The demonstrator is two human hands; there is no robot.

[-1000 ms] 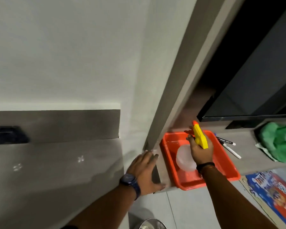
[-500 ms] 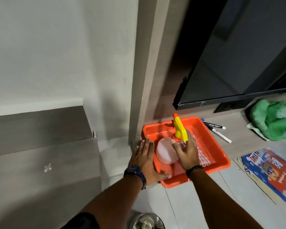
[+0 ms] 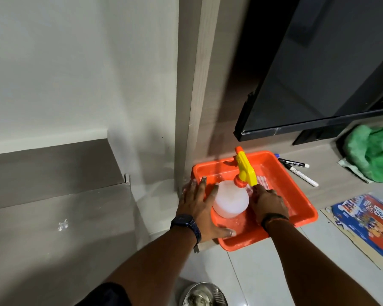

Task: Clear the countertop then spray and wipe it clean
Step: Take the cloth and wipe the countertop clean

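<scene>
Orange tray [image 3: 301, 202] under both hands [image 3: 232, 208]

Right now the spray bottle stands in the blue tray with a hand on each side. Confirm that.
Not quite: the head view shows the tray is orange, not blue. The spray bottle stands in it, left hand and right hand either side.

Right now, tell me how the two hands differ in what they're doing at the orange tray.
The left hand lies spread over the orange tray's left rim, fingers against the spray bottle; the right hand is inside the tray, beside the bottle. The left wrist wears a dark watch; the right wrist a thin dark band. Both flank the bottle.
</scene>
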